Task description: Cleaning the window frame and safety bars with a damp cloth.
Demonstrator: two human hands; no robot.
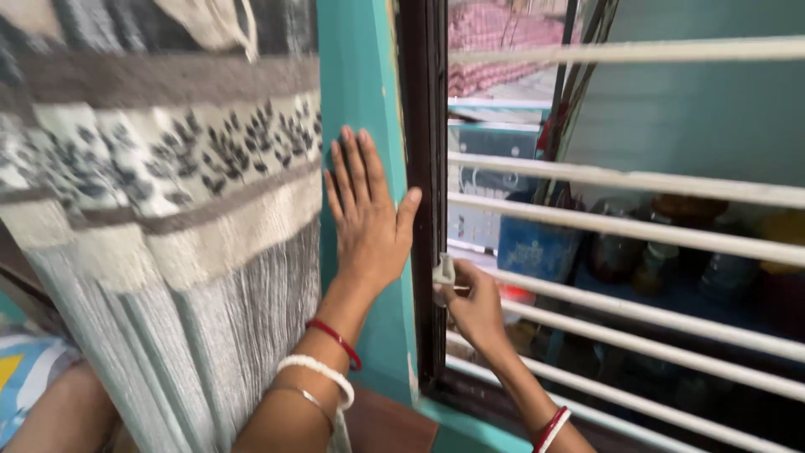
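Observation:
My left hand (366, 214) lies flat with fingers spread against the teal wall (356, 75), right beside the dark brown window frame (426, 193); its thumb touches the frame. My right hand (476, 309) pinches a small pale cloth (444, 274) and presses it against the inner edge of the frame, between two white horizontal window bars (637, 180). Both wrists wear red and white bangles.
A grey and cream curtain with a leaf pattern (159, 210) hangs at the left, next to my left arm. Behind the bars stand a blue container (537, 247) and several dark jars on a ledge. A patterned cloth (25, 369) shows at the lower left.

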